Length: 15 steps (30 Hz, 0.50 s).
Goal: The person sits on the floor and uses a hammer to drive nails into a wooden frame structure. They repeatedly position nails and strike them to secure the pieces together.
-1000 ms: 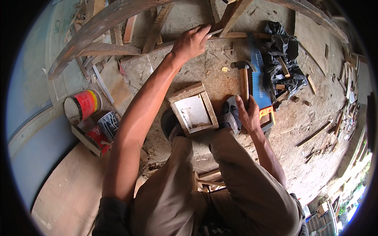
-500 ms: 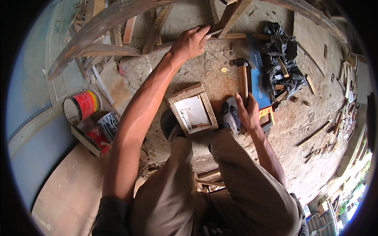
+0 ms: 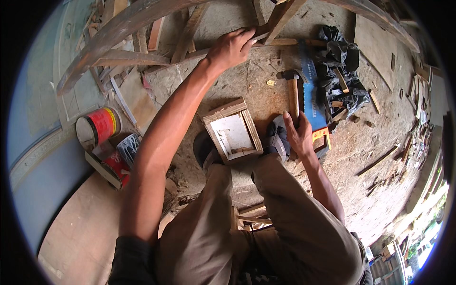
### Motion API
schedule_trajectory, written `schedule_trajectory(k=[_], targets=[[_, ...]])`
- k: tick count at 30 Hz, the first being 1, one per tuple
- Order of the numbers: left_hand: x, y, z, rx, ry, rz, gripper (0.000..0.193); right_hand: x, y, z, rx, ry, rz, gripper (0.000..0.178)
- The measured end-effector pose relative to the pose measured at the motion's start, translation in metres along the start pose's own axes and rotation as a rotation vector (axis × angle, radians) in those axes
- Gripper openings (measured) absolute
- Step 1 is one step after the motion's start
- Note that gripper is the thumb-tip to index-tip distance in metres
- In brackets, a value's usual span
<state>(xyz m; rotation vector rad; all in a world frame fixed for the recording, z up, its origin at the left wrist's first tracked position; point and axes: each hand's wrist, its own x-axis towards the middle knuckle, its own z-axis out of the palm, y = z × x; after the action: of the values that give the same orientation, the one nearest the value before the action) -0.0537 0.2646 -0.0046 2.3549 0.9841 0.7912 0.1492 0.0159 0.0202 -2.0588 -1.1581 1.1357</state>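
My left hand (image 3: 232, 48) is stretched out to the far middle, by the wooden framework (image 3: 281, 21). Its fingers are curled together beside a small pale edge of wood, and what lies between them cannot be made out. Lower on the right, my right hand (image 3: 298, 135) is wrapped round the wooden handle of a hammer (image 3: 293, 95), whose dark head points away from me. Between my feet a small rectangular wooden box (image 3: 251, 126) with a white inner panel lies slightly turned. A blue hand saw (image 3: 311, 90) with an orange-yellow handle lies just right of the hammer.
Black plastic bags (image 3: 344, 61) with wood offcuts lie beyond the saw. Paint cans (image 3: 102, 126) stand at the left near a blue wall. A curved wooden beam (image 3: 109, 40) arches across the far side. Scraps of wood are scattered over the floor at the right.
My left hand has shifted only slightly, still at the wooden framework. The right hand, hammer and box look the same.
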Motion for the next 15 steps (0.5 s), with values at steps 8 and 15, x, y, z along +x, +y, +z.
schedule_trajectory(k=[8, 15], targets=[[0.036, -0.022, -0.026, 0.085, -0.281, 0.033, 0.037, -0.002, -0.035, 0.0, -0.123, -0.098, -0.072, 0.036], [0.075, -0.016, -0.04, 0.145, -0.581, 0.06, 0.036, 0.039, -0.027, 0.04, -0.339, -0.152, -0.481, 0.025]])
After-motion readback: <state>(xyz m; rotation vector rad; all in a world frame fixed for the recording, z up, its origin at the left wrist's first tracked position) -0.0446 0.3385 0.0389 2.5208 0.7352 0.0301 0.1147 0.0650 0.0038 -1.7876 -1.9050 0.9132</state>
